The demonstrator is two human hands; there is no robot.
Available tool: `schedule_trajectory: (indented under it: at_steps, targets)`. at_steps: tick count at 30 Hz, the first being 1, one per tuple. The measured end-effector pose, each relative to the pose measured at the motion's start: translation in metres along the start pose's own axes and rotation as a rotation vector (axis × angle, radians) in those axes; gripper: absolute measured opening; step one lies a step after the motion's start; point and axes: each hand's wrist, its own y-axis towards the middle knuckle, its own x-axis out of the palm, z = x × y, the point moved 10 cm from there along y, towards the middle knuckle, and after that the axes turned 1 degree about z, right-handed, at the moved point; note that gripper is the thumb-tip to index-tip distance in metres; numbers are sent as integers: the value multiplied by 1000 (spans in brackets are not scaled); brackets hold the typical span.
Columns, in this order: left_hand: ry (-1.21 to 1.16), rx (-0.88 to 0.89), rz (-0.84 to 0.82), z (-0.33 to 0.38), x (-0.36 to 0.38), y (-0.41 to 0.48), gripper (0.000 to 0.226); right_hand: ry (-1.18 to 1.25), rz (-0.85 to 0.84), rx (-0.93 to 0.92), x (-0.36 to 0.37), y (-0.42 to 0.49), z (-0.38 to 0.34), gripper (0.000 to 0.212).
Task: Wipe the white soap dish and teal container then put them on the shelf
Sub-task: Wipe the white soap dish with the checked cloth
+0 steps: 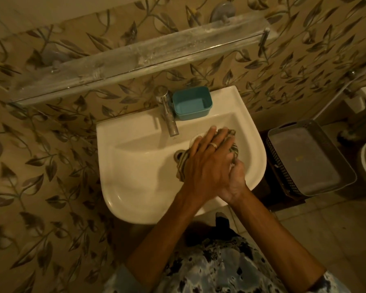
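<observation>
Since wiping needs a brace, we hold the white soap dish point(196, 137) over the sink point(123, 144), just right of the tap point(167, 115). Our left hand point(207, 157) presses the one striped cloth point(182, 166) on it with the fingers straight and together, while the right hand point(237, 176) has its fingers curled round the cloth beneath. One teal container point(191, 102) sits touching the tap's right side, unwiped by our guess. One shelf point(135, 58) hangs above the tap.

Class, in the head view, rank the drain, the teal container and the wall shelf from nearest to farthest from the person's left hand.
1. Drain: in the sink, just left of the left hand.
2. Teal container: on the sink's back rim, beside the tap.
3. Shelf: on the wall above the sink.
</observation>
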Motion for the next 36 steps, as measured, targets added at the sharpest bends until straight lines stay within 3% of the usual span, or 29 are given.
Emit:
schedule_trajectory:
  at_steps: [4,8,12,14,18,22,25,27,29,32,36]
  targets:
    - [-258,-164,-58,-40,3,29,54,-29,-26,96,2,1,15,39]
    - [-686,-519,-10,-95,15,14,32,34,-91,102,15,2,6,44]
    - [-820,-487,90,-71,18,-20,38,-9,-34,93,9,2,3,50]
    - [-819,-366,151,-52,12,-30,44,-3,12,94,6,4,0,51]
    - [-561,-189,156,-12,3,-43,48,-63,92,54,0,6,-12,48]
    - [-161,-72,137,8,-4,-33,55,-154,1,-94,13,6,-26,76]
    - [-175,-77,160,0,-14,-12,53,-184,-84,-137,29,3,-23,72]
    - [-276,-69,150,-9,-18,1,51,-126,-108,-64,34,2,-13,54]
    - [-417,-145,181,-28,-24,10,48,-74,-119,52,38,2,0,36]
    - [-632,-345,157,-65,-23,16,43,-119,-91,124,35,2,8,45]
    - [-749,-651,92,-116,-13,3,33,-137,-108,135,31,-4,1,49]
